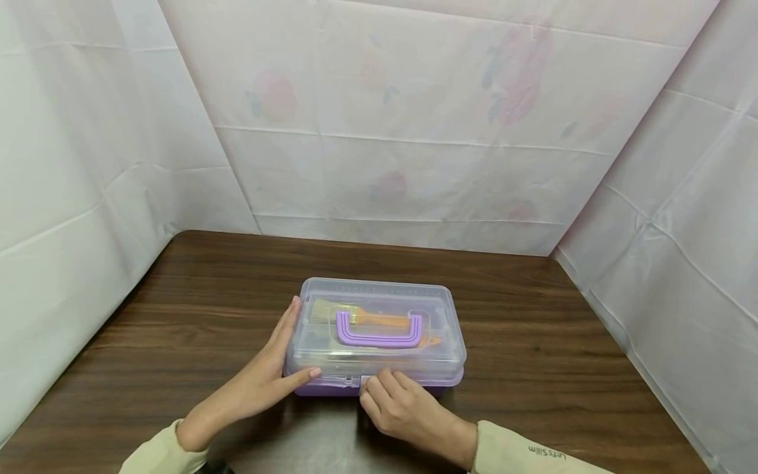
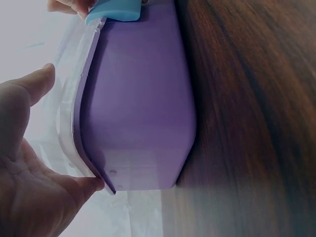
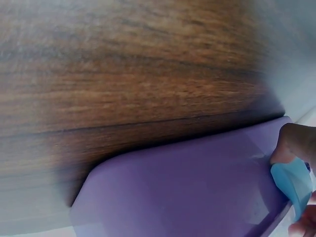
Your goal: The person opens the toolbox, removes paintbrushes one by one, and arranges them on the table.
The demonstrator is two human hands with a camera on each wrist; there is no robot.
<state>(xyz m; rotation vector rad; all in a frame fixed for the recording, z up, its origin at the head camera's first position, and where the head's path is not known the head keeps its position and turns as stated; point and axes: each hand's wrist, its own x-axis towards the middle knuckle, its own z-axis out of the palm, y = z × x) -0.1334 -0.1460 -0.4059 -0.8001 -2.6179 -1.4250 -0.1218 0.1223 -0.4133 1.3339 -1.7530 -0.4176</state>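
A storage box with a clear lid (image 1: 379,364) and a purple base (image 2: 140,94) sits on the table, lid down. My left hand (image 1: 260,378) lies along its left end with fingers straight, the thumb resting at the lid's front edge. At the front middle, my right hand (image 1: 405,409) pinches a light blue latch (image 3: 291,183) between thumb and fingers; the latch (image 2: 118,9) also shows in the left wrist view. On the lid lies a purple handle (image 1: 379,341). Beneath the clear plastic shows a paintbrush (image 1: 379,320) with an orange handle and pale bristles.
The dark wood-grain table (image 1: 533,329) extends around the box on all sides. White curtains with faint fruit prints (image 1: 391,131) hang behind it, and more white sheeting (image 1: 681,197) hangs to the right and left.
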